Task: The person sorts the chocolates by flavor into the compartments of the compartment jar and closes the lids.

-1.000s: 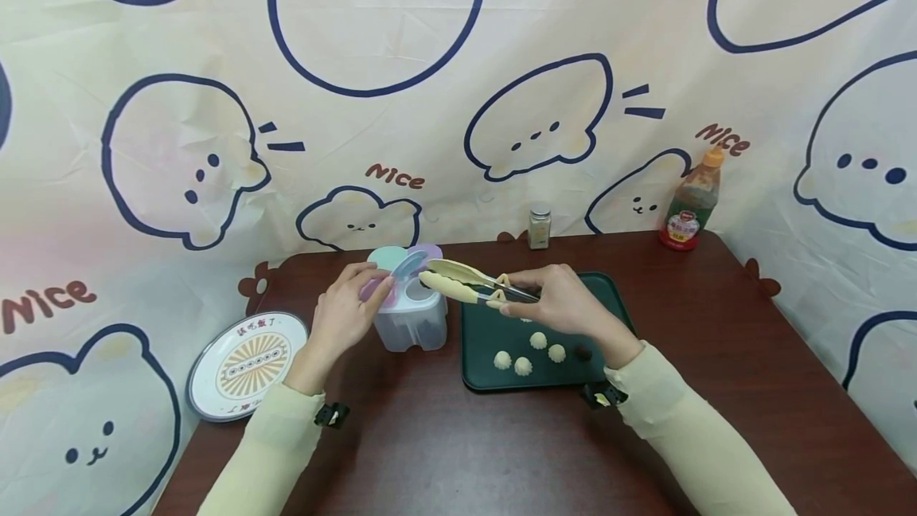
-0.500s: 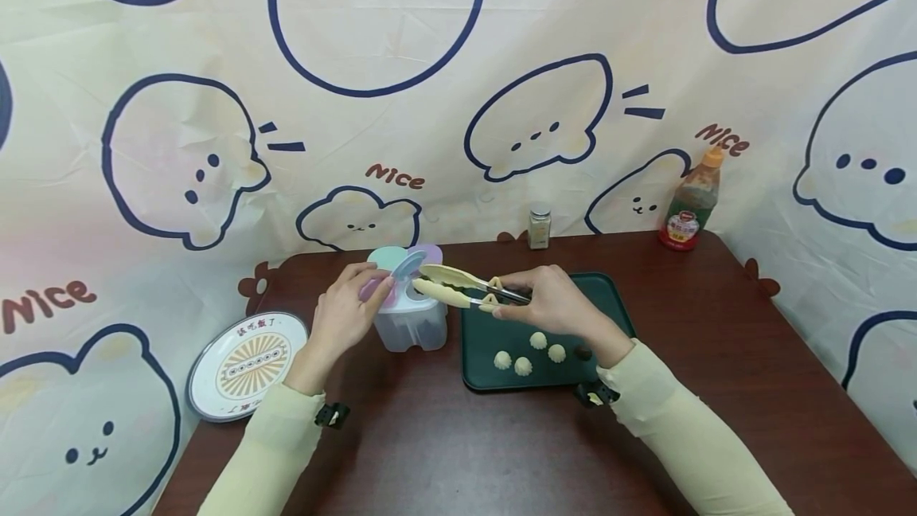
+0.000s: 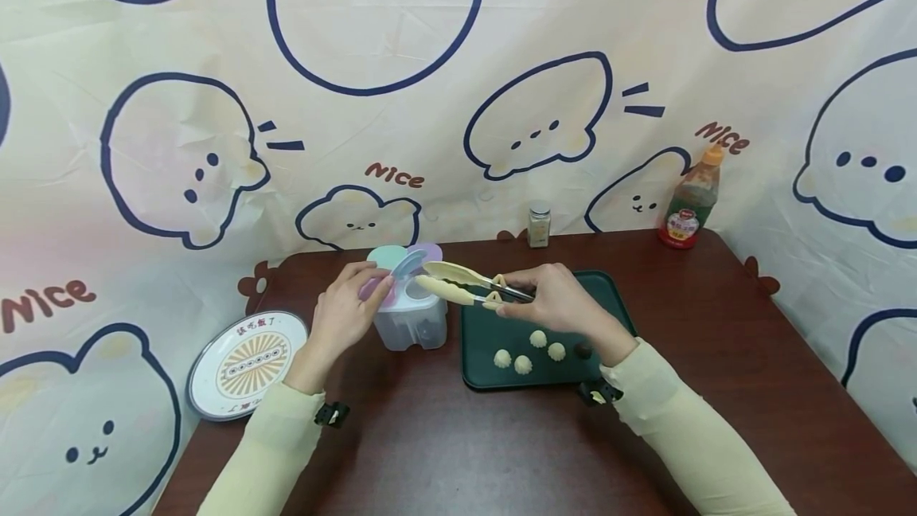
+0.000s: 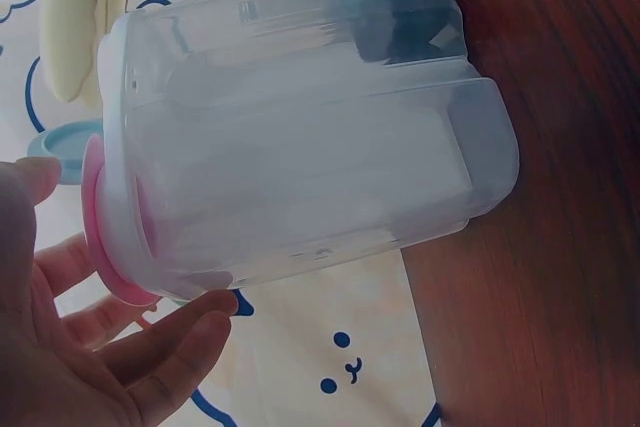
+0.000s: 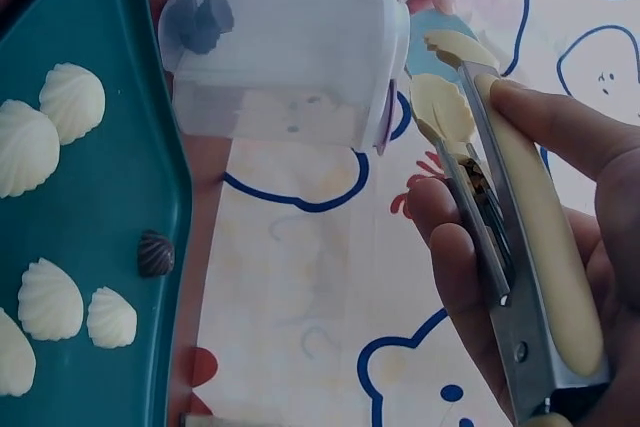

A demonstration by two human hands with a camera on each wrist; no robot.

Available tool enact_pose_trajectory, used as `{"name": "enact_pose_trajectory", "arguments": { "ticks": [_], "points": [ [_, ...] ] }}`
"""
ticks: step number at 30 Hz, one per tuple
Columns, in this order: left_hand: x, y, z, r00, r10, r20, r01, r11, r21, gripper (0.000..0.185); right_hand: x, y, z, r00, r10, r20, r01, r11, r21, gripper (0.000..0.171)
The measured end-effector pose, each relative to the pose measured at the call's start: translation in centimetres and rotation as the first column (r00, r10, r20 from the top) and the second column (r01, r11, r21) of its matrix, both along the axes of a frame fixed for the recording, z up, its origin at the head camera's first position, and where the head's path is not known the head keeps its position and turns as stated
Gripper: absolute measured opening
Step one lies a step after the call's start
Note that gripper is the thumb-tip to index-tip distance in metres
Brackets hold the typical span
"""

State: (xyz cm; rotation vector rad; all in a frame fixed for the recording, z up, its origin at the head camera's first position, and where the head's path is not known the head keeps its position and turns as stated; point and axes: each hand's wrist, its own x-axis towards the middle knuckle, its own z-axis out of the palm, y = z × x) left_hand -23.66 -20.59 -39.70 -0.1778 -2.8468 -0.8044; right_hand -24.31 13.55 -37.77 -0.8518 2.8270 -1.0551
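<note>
Tongs [image 3: 466, 287] sit in my right hand [image 3: 555, 302], held above the gap between the clear plastic container [image 3: 411, 317] and the dark green tray [image 3: 544, 333]. From the head view, the long axis of the tongs runs nearly level, left to right, with the cream tips pointing left toward the container's open top. The arms of the tongs stand slightly apart and carry nothing that I can see. My right hand's fingers curl around the handle end, which keeps the tips free to work. My left hand [image 3: 349, 310] rests against the container's left side, fingers pinching the raised blue flap lid [image 3: 408, 264]; I judge this keeps the compartment open and the container steady. Four white shell-shaped pieces [image 3: 530, 353] and one dark piece [image 3: 583, 352] lie on the tray. A patterned plate [image 3: 247, 365] lies at the table's left edge; a spice jar [image 3: 539, 227] and a sauce bottle [image 3: 692, 201] stand at the back.

In the left wrist view, the container [image 4: 300, 137] fills the frame. My fingers [image 4: 160, 362] lie by its pink-rimmed top edge.

In the right wrist view, my fingers [image 5: 545, 117] clamp the tongs [image 5: 500, 207] by their metal-and-cream handle. The tips point at the container [image 5: 290, 47], which holds dark pieces [image 5: 200, 22] at its bottom.
</note>
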Motion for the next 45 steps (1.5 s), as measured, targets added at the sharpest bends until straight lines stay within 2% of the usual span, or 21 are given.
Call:
{"name": "enact_pose_trajectory", "arguments": {
  "ticks": [8, 13, 23, 28, 39, 45],
  "points": [
    [0.0, -0.1, 0.1, 1.000, -0.001, -0.012, 0.001, 1.000, -0.002, 0.060, -0.6, 1.8, -0.1, 0.998, -0.035, -0.048, 0.034, 0.999, -0.029, 0.039],
    [0.0, -0.1, 0.1, 1.000, -0.003, -0.008, 0.003, 1.000, 0.001, 0.060, -0.9, 2.8, -0.5, 0.996, -0.072, -0.057, 0.072, 0.997, -0.013, 0.039],
    [0.0, -0.1, -0.1, 1.000, -0.003, -0.017, 0.003, 1.000, -0.003, 0.060, -1.8, 4.5, -2.7, 0.990, -0.144, -0.006, 0.144, 0.989, 0.041, 0.039],
    [0.0, -0.1, -0.2, 1.000, -0.005, -0.012, 0.004, 1.000, -0.002, 0.061, -2.2, 5.1, -3.8, 0.989, -0.146, 0.019, 0.144, 0.986, 0.083, 0.038],
    [0.0, -0.1, -0.2, 1.000, -0.005, -0.014, 0.005, 1.000, 0.001, 0.060, -3.0, 5.9, -5.8, 0.983, -0.183, 0.000, 0.180, 0.965, 0.190, 0.043],
    [0.0, 0.0, -0.1, 1.000, -0.006, -0.006, 0.006, 1.000, -0.002, 0.061, -3.2, 6.0, -6.4, 0.984, -0.178, 0.007, 0.172, 0.964, 0.204, 0.044]
  ]
}}
